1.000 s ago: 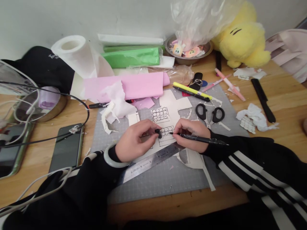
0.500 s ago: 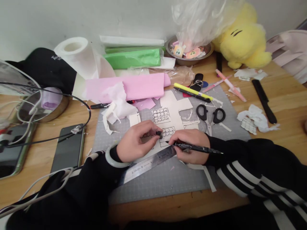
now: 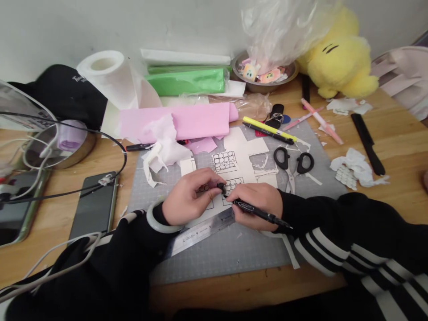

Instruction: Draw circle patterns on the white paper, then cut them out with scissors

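Observation:
My left hand pinches a small black pen cap between thumb and fingertips, over a white paper sheet. In my right hand is a black marker pen, its tip pointing left at the paper close to the cap. Black outlined boxes filled with rows of circles are drawn on the sheet; my hands hide part of the lower ones. A metal ruler lies slanted below my hands, partly covered by the right one. Beneath everything is a grey gridded cutting mat.
Black-handled scissors lie right of the sheet, with yellow and black pens behind. Pink folded paper, crumpled white tissue and a paper roll stand farther back. A phone and cables are at left.
My right hand has moved left with the marker pen, bringing its tip nearer the pen cap. The left hand stays in nearly the same place.

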A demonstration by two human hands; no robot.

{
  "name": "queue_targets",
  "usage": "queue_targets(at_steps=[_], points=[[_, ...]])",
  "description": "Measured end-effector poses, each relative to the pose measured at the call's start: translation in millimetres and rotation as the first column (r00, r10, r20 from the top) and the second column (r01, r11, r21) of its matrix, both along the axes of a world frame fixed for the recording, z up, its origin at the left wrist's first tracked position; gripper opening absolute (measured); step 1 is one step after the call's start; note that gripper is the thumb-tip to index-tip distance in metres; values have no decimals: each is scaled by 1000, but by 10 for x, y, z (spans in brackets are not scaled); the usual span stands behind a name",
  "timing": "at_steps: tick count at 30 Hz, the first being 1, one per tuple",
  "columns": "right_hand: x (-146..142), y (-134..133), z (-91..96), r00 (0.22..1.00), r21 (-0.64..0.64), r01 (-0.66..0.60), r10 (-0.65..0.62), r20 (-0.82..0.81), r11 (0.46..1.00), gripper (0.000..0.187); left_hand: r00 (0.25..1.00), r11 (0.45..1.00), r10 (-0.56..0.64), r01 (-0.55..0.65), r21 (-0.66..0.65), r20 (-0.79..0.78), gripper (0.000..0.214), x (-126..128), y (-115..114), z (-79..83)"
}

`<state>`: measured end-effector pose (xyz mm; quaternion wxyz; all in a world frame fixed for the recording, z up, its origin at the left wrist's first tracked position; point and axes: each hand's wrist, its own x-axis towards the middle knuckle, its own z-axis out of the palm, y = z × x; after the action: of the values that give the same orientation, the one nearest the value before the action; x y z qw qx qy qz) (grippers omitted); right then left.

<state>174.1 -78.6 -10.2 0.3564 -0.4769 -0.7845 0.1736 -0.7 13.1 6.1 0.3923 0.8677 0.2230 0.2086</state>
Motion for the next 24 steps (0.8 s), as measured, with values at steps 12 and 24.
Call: queue_targets(at_steps=[12,24], points=[[26,-20,-16,999,-23,-12,11,-40,1000,14,1000,1000,-4,4,5,-19,12,-5,-10,14],[72,1,42,995,-188,-45,27,-100,981,14,999,1000,-27,27,-1,-17,11,-20,-7,15]])
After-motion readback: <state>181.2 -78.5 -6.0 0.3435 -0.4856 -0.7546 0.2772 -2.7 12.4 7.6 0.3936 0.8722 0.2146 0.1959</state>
